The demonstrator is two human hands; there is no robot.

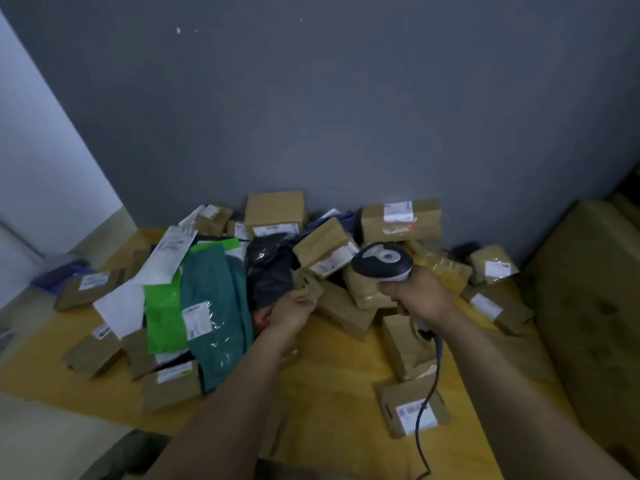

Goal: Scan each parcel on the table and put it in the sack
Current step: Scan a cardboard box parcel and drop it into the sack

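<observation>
A heap of parcels covers the yellow table (332, 368): brown cardboard boxes, a teal bag (214, 313), a bright green bag (164, 313) and a black bag (268, 268). My left hand (292, 311) grips a small brown parcel (306, 284) at the middle of the heap. My right hand (420, 296) holds a grey and dark barcode scanner (382, 261) by its handle, its head over the boxes just right of that parcel. The scanner's cable (424, 410) hangs down across a labelled box (412, 407). No sack is visible that I can identify.
A grey wall stands right behind the heap. A large brown carton (588, 306) sits at the table's right side. A blue object (59, 271) lies beyond the table's left edge. Bare tabletop shows in front between my forearms.
</observation>
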